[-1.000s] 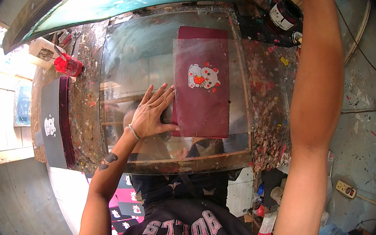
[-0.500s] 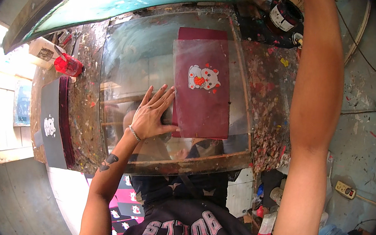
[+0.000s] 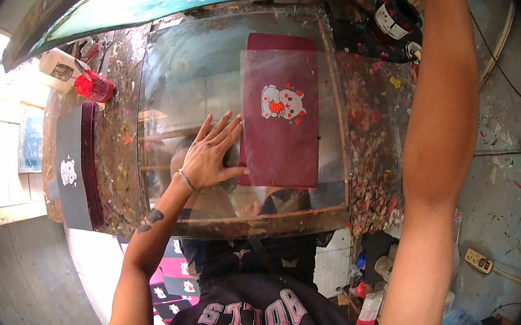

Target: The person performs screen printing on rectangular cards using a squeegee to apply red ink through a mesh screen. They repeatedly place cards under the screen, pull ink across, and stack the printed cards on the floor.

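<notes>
My left hand (image 3: 211,154) lies palm down with fingers spread on a clear sheet (image 3: 183,112) over the glass top, beside the left edge of a maroon rectangular piece (image 3: 287,153). The piece carries a printed white bear with a red strawberry (image 3: 282,103), seen through or on the clear sheet. My right arm reaches up along the right side past the top edge, so my right hand is out of the picture. A tilted printing screen frame (image 3: 36,41) spans the upper edge above the work.
A stack of printed grey-topped pieces (image 3: 72,179) lies at the left, near a red container (image 3: 94,84) and white jug (image 3: 58,65). A dark ink tub (image 3: 395,20) stands at the back right. A power strip (image 3: 478,260) and cables are at the right; printed pieces (image 3: 174,284) lie below the table.
The whole scene sits slightly higher in the picture than half a second ago. My left hand stays spread at the same place beside the maroon piece, and my right arm remains raised.
</notes>
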The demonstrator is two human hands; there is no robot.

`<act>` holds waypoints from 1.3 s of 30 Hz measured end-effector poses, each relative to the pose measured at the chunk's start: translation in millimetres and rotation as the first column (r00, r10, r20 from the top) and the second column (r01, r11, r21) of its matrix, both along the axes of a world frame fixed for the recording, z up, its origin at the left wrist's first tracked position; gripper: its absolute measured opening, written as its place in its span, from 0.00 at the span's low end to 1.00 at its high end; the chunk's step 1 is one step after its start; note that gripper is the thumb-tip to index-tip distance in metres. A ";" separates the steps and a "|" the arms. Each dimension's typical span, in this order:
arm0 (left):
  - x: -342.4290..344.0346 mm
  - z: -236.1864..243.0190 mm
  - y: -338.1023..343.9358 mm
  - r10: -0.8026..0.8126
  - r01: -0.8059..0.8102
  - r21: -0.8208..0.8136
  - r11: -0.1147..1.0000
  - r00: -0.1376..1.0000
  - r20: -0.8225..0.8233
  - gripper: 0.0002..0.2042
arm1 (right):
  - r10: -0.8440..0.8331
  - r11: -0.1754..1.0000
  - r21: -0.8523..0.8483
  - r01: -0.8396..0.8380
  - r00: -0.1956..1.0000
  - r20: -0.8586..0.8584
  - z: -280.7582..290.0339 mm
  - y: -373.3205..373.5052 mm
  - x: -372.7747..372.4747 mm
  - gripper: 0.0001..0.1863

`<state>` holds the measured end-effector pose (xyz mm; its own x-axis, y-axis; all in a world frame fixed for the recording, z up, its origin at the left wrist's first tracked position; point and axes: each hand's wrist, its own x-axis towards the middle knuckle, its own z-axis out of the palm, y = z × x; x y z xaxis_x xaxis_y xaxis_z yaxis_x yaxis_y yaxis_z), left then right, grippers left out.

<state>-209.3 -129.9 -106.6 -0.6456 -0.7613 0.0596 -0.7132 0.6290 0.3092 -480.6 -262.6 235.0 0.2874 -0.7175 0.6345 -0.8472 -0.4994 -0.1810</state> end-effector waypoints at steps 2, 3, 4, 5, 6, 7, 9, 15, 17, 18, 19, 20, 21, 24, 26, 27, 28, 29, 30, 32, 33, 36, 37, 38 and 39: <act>-1.9 4.5 -0.3 0.008 -0.013 -0.061 0.998 0.997 -0.079 0.43 | -0.002 1.000 0.004 0.002 1.000 -0.007 1.7 0.9 0.1 0.36; -7.8 7.6 2.8 0.051 -0.053 -0.004 0.999 0.975 -0.218 0.40 | -0.006 1.000 0.011 0.006 1.000 -0.017 3.7 2.2 1.3 0.36; -20.8 9.2 9.8 0.100 -0.085 0.057 0.995 0.931 -0.350 0.37 | 0.003 1.000 0.008 -0.003 1.000 -0.020 4.5 2.1 1.7 0.36; -39.2 12.8 16.9 0.154 -0.107 0.126 0.986 0.867 -0.474 0.35 | 0.008 1.000 0.007 -0.008 1.000 -0.024 4.6 1.8 1.9 0.36; -70.1 22.3 22.7 0.269 -0.108 0.298 0.948 0.770 -0.579 0.33 | 0.031 0.999 -0.007 -0.031 0.999 -0.025 4.4 -2.0 -0.3 0.36; -109.1 35.3 24.3 0.390 -0.074 0.456 0.887 0.648 -0.654 0.32 | 0.054 0.998 -0.024 -0.055 0.998 -0.033 5.0 -6.2 -1.5 0.36; -160.3 61.1 17.6 0.575 0.194 0.719 0.667 0.479 -0.663 0.34 | 0.024 1.000 -0.013 -0.024 0.999 -0.037 3.3 -11.9 -6.3 0.35; -159.2 155.9 24.6 0.248 0.073 0.306 0.949 0.423 -0.872 0.39 | -0.033 0.999 0.025 0.034 0.997 -0.070 -5.3 29.1 -12.1 0.35; -65.5 191.6 18.2 0.072 -0.509 -0.559 0.654 0.778 -0.624 0.44 | 0.007 0.999 0.039 -0.006 1.000 -0.018 -39.3 45.7 8.4 0.34; -38.4 209.4 7.7 0.197 -0.540 -0.702 0.464 0.836 -0.513 0.46 | -0.025 0.999 -0.037 0.022 0.996 -0.088 -57.1 59.4 -2.3 0.33; -14.3 228.4 6.7 0.352 -0.436 -0.783 0.444 0.888 -0.296 0.46 | -0.024 0.993 -0.114 0.008 0.990 -0.142 -83.5 65.8 -7.4 0.32; -0.4 240.5 10.6 0.371 -0.485 -0.382 0.787 0.866 -0.336 0.39 | 0.007 0.951 -0.305 -0.048 0.991 -0.134 -108.8 75.1 -12.7 0.30; 8.1 231.9 14.3 0.382 -0.445 -0.314 0.839 0.892 -0.243 0.35 | 0.046 0.958 -0.273 -0.082 0.990 -0.136 -126.7 93.1 -13.3 0.28; 17.4 182.0 31.3 0.326 -0.328 -0.152 0.932 0.945 -0.038 0.27 | 0.097 0.944 -0.303 -0.131 0.987 -0.126 -191.0 133.8 -11.0 0.31; 13.8 160.3 39.2 0.280 -0.299 -0.245 0.922 0.953 -0.113 0.23 | 0.113 0.949 -0.282 -0.139 0.988 -0.107 -210.5 146.9 -12.9 0.31; 12.3 155.3 41.8 0.258 -0.290 -0.284 0.914 0.955 -0.146 0.22 | 0.093 0.941 -0.315 -0.126 0.988 -0.119 -210.1 146.5 -14.3 0.30; 12.2 155.1 40.4 0.260 -0.310 -0.298 0.903 0.945 -0.196 0.22 | 0.074 0.931 -0.347 -0.116 0.989 -0.131 -206.4 141.0 -16.2 0.30; 10.0 161.0 39.2 0.267 -0.336 -0.302 0.892 0.931 -0.248 0.23 | 0.073 0.928 -0.353 -0.117 0.988 -0.135 -199.1 136.5 -17.3 0.30; 7.9 169.5 37.0 0.279 -0.369 -0.314 0.875 0.914 -0.296 0.24 | 0.072 0.920 -0.375 -0.113 0.990 -0.121 -191.3 128.4 -16.3 0.29; 1.9 175.1 34.2 0.210 -0.416 -0.473 0.777 0.879 -0.428 0.20 | 0.080 0.935 -0.337 -0.113 0.991 -0.108 -169.1 113.1 -15.1 0.30; -6.0 173.1 33.3 0.138 -0.445 -0.570 0.691 0.855 -0.500 0.19 | 0.068 0.932 -0.347 -0.103 0.991 -0.111 -157.6 103.6 -15.9 0.30; -40.4 146.4 52.7 0.070 -0.394 -0.402 0.826 0.780 -0.621 0.14 | 0.008 0.978 -0.206 -0.036 0.991 -0.133 -112.6 79.8 -7.8 0.31; -64.6 122.2 55.5 0.105 -0.318 -0.206 0.925 0.738 -0.667 0.15 | -0.021 0.987 -0.161 -0.002 0.990 -0.140 -94.7 74.0 -4.3 0.32; -90.1 94.1 51.2 0.141 -0.255 -0.106 0.961 0.784 -0.604 0.20 | -0.051 0.993 -0.115 0.034 0.988 -0.148 -82.8 66.6 -2.0 0.32; -123.2 68.0 45.0 0.191 -0.085 0.184 0.979 0.695 -0.694 0.26 | -0.059 0.990 -0.135 0.040 0.988 -0.142 -76.7 56.8 -8.4 0.34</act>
